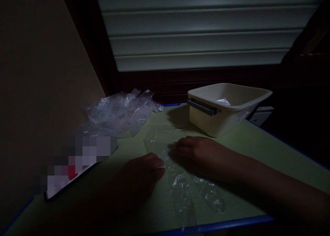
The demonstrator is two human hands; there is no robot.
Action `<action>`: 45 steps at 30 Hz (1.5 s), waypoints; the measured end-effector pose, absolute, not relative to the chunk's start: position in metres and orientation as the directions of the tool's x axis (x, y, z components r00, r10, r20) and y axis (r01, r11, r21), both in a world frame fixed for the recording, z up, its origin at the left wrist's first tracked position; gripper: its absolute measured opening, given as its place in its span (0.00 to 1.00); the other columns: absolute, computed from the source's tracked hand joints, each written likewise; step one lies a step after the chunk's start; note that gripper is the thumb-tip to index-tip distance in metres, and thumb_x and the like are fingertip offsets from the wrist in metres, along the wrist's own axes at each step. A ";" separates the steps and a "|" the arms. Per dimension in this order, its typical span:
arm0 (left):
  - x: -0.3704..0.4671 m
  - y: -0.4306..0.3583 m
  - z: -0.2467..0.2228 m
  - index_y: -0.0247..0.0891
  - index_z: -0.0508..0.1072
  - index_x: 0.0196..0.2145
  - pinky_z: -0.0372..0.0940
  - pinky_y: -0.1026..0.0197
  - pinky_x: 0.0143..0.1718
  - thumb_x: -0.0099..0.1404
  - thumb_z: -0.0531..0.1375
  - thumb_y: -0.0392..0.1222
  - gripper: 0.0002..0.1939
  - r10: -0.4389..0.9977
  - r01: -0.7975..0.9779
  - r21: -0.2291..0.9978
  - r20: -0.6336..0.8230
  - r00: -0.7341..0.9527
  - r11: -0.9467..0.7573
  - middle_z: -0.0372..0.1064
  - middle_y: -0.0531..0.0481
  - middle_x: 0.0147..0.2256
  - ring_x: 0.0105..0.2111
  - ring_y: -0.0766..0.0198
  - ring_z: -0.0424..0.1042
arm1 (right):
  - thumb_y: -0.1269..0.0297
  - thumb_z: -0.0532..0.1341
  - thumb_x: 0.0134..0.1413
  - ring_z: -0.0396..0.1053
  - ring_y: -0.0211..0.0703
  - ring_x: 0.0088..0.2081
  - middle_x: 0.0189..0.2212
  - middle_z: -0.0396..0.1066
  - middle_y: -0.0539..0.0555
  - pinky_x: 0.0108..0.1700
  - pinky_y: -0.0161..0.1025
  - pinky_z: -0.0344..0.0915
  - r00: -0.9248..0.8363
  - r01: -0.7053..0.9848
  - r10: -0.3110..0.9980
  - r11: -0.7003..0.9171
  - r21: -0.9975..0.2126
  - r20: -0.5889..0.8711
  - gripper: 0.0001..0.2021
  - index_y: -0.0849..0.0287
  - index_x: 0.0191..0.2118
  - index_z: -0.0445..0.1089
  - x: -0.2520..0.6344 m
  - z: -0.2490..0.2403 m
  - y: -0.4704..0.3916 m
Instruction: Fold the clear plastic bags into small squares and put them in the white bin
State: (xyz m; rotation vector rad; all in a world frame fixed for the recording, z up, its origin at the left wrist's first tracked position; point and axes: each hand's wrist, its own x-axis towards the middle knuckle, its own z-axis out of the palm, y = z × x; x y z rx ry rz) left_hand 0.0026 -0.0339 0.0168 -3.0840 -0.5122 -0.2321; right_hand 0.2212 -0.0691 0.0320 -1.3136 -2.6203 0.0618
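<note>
A clear plastic glove (185, 191) is pressed flat on the green counter (257, 143), long axis running 11 to 5 o'clock, under both grips: left hand (144, 170) at 9, right hand (198, 152) at 1, fingers flattened, nothing pinched.

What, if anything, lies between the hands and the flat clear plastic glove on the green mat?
Nothing visible. The left hand and right hand both rest directly on the clear plastic glove. The cream tub and the crumpled plastic pile sit farther back, apart from it.
</note>
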 end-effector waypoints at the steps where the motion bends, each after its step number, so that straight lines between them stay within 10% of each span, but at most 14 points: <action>1: 0.003 -0.033 0.015 0.32 0.71 0.34 0.67 0.60 0.37 0.58 0.50 0.23 0.13 0.326 0.325 0.028 0.123 0.937 -0.945 0.70 0.45 0.37 0.37 0.59 0.68 | 0.72 0.53 0.61 0.71 0.44 0.41 0.42 0.72 0.60 0.44 0.40 0.66 -0.594 0.778 0.787 0.615 -0.128 0.168 0.11 0.61 0.43 0.72 0.220 0.030 -0.069; 14: 0.004 -0.037 0.016 0.32 0.70 0.34 0.65 0.60 0.36 0.59 0.51 0.21 0.13 0.371 0.370 0.031 0.051 0.927 -0.929 0.69 0.47 0.36 0.35 0.60 0.66 | 0.73 0.54 0.60 0.69 0.47 0.42 0.40 0.70 0.61 0.44 0.43 0.65 -0.583 0.743 0.764 0.639 -0.198 0.277 0.11 0.62 0.43 0.72 0.213 0.021 -0.070; 25: 0.002 -0.033 0.015 0.34 0.70 0.33 0.64 0.62 0.33 0.60 0.50 0.23 0.12 0.357 0.353 0.058 0.077 0.931 -0.934 0.68 0.48 0.34 0.33 0.61 0.66 | 0.75 0.63 0.52 0.71 0.36 0.36 0.34 0.73 0.52 0.40 0.31 0.66 -0.701 0.442 0.708 0.527 -0.726 0.087 0.04 0.64 0.35 0.74 0.217 0.051 -0.084; 36: -0.002 -0.029 0.009 0.35 0.68 0.35 0.63 0.63 0.35 0.63 0.48 0.26 0.12 0.294 0.270 0.126 0.244 0.924 -0.955 0.68 0.48 0.36 0.34 0.63 0.66 | 0.80 0.61 0.53 0.69 0.36 0.38 0.32 0.72 0.53 0.42 0.30 0.63 -0.805 0.465 0.593 0.643 -0.609 0.011 0.06 0.64 0.32 0.72 0.212 0.045 -0.086; 45: -0.003 -0.036 0.006 0.34 0.68 0.33 0.60 0.61 0.35 0.61 0.53 0.29 0.05 0.367 0.276 0.291 0.330 0.870 -0.916 0.65 0.48 0.34 0.35 0.62 0.63 | 0.82 0.57 0.51 0.65 0.35 0.32 0.31 0.67 0.50 0.35 0.31 0.63 -0.700 0.446 0.713 0.484 -0.753 0.044 0.08 0.63 0.32 0.68 0.213 0.047 -0.088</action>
